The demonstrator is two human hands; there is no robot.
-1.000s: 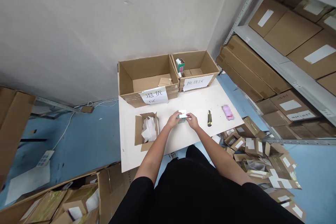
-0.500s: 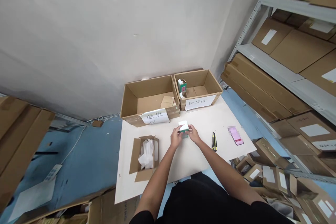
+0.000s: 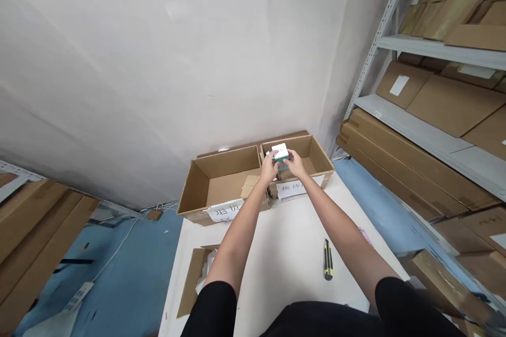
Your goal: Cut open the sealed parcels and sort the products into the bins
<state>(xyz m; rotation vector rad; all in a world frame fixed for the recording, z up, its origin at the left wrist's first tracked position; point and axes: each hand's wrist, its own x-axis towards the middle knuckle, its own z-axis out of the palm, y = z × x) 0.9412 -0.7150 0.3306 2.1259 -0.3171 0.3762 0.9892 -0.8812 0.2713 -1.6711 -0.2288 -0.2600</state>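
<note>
A small box [image 3: 280,151] with a white top and green sides is held between both hands, over the right-hand cardboard bin [image 3: 321,160]. My left hand [image 3: 269,167] grips its left side and my right hand [image 3: 294,163] its right side, with the fingers of both closed on it. Other small packages in that bin are mostly covered by the hands. Left of it stands a larger cardboard bin [image 3: 200,189] holding a flat piece of cardboard [image 3: 249,185]. Each bin carries a white handwritten paper sign on its front.
On the white table [image 3: 288,253] lies a yellow-and-black utility knife [image 3: 328,260]. An opened carton [image 3: 188,279] with white wrapping sits at front left, partly behind my left arm. A phone [image 3: 366,237] shows beside my right arm. Shelves of cartons [image 3: 450,100] rise at right.
Both hands have carried the small box forward from above the table to over the right-hand bin. The head view has shifted, and my arms now reach farther out.
</note>
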